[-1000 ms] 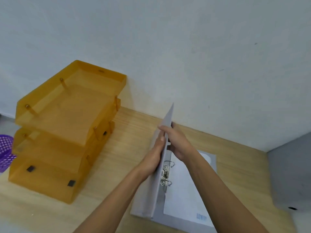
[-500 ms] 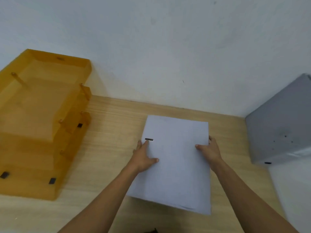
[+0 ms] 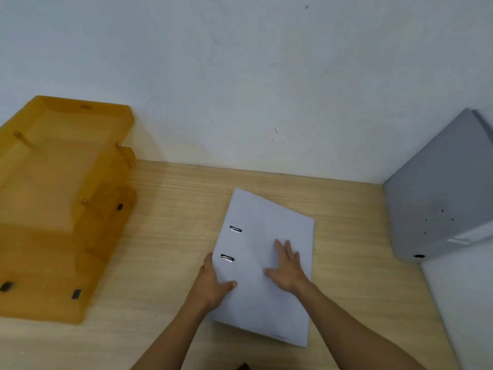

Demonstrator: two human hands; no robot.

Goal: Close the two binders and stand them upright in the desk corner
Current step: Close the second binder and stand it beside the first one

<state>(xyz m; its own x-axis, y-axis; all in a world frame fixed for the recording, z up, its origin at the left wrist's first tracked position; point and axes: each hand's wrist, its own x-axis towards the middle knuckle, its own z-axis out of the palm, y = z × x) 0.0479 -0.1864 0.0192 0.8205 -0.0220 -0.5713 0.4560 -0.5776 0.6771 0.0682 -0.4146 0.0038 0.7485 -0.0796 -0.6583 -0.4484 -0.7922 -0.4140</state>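
Observation:
A white lever-arch binder [image 3: 269,231] lies closed and flat on the wooden desk [image 3: 176,209], two metal slots showing near its spine edge. My left hand [image 3: 213,281] grips the binder's left spine edge, thumb on the cover. My right hand [image 3: 286,265] rests flat on the cover with fingers spread. A second grey binder [image 3: 437,198] stands upright, leaning in the right desk corner against the wall.
A stacked orange plastic letter tray [image 3: 61,204] takes up the left of the desk against the white wall [image 3: 240,76]. The desk's right edge runs beside the grey binder, with a pale surface [image 3: 464,303] beyond it.
The binder's cover has been folded shut and the binder now lies flat. My right hand moved from its right edge onto the cover; the binder has turned slightly.

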